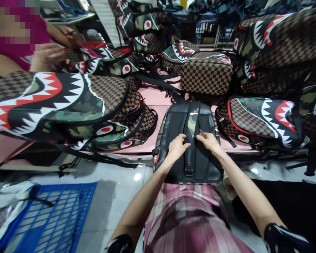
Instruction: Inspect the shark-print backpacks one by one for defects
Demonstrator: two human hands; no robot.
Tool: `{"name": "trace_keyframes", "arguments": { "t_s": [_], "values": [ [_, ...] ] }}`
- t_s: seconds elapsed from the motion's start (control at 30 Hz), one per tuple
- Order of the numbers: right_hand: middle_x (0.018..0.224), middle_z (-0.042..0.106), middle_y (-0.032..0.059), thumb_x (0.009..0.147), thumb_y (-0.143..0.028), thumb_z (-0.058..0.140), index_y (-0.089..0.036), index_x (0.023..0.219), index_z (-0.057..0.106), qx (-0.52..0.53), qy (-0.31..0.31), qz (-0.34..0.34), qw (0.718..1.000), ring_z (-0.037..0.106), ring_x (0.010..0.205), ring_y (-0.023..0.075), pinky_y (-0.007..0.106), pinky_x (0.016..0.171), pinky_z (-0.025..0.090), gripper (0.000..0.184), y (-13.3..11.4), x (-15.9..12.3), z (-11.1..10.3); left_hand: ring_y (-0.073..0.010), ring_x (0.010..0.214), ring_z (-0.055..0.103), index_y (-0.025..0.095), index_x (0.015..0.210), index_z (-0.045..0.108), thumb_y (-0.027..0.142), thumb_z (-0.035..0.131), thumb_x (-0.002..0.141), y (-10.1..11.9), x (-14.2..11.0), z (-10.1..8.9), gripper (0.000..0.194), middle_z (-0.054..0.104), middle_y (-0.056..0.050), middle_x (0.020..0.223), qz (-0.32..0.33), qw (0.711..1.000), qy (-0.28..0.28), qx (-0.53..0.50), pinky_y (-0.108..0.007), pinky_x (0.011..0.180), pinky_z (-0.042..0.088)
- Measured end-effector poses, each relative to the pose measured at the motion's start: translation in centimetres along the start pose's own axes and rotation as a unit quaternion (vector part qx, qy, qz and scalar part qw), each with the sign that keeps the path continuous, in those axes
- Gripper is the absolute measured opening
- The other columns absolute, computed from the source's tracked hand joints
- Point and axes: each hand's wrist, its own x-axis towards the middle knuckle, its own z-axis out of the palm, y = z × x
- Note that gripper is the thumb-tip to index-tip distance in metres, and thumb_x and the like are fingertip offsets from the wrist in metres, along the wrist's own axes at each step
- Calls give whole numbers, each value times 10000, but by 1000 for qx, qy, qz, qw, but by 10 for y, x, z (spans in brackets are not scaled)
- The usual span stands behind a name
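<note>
Pink table [151,98] crowded with shark-mouth backpacks, one lying back-up at the near edge

On my feed, the black-backed backpack [206,160] lies across the middle of the near edge, its lower end overhanging towards the plaid cloth [184,218]. I see the left hand [176,147] loosely curled over the back panel, thumb and forefinger apart. The right hand [209,141] has its fingertips drawn together by a strap; I cannot tell whether they pinch it. Just right, along the near edge, a red-piped backpack [255,121] rests on its side; leftward, stacked backpacks [92,105] fill the near-left part. Behind, a checkered bag bottom [206,77] faces me. Another person's hand [48,54] is at upper left, and a blue crate [52,218] sits lower left.
</note>
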Motion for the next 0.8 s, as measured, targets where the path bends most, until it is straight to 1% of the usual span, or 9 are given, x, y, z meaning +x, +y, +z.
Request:
{"name": "trace_keyframes", "arguments": {
  "t_s": [0.07,0.13,0.23,0.3,0.47,0.57,0.63,0.7,0.8],
  "values": [
    [522,451,-54,664,-417,664,-150,715,545,8,-15,12,1000,365,465,75,198,437,251,297,0,11,14,-133,719,632,194,1083,574,248,661,772,-3,1,4,327,670,-5,858,30,999,-22,-8,-224,656,460],
    [483,379,-78,672,-391,662,-164,677,493,22,-34,27,999,318,430,60,191,415,215,282,5,16,21,-113,714,625,203,1078,588,236,631,803,-8,-3,5,280,669,10,847,70,997,-32,-8,-207,674,456],
    [435,278,-104,709,-358,641,-188,646,418,46,-74,60,994,231,372,44,191,375,150,287,12,17,20,-135,818,624,205,1050,632,256,593,841,-14,-5,4,219,678,-17,930,136,990,-41,13,-227,758,442],
    [419,230,-120,720,-337,643,-202,641,377,62,-99,81,990,182,348,36,188,355,113,308,15,17,17,-152,875,613,205,1024,654,278,571,861,-18,-3,2,197,675,-29,951,187,980,-56,35,-238,782,424],
    [405,218,-135,719,-310,673,-216,646,328,91,-131,105,982,156,334,26,169,334,93,365,20,18,12,-140,867,574,202,912,666,315,504,901,-20,12,-5,198,643,-22,896,319,936,-117,88,-223,727,387],
    [397,218,-138,712,-322,686,-216,642,329,96,-143,108,979,151,330,22,163,329,92,379,22,16,11,-134,824,550,191,869,650,279,485,907,-15,19,-8,191,612,-26,870,379,905,-152,118,-228,709,379],
    [400,217,-139,700,-337,699,-216,641,332,94,-148,107,979,151,328,21,163,327,92,391,23,15,11,-141,792,534,176,823,632,246,490,893,-10,20,-10,172,589,-29,831,408,887,-172,135,-243,723,382],
    [413,225,-137,687,-358,711,-215,644,336,89,-148,101,980,159,328,22,165,326,97,403,24,13,11,-152,780,519,163,806,605,215,485,877,-6,17,-13,149,571,-36,824,424,874,-181,152,-259,735,387],
    [443,243,-127,700,-383,689,-211,656,348,76,-139,84,984,176,336,25,167,330,108,384,28,12,13,-159,800,507,159,853,568,176,446,865,-3,6,-16,124,562,-45,870,422,875,-181,156,-264,749,394]
  ]
}}
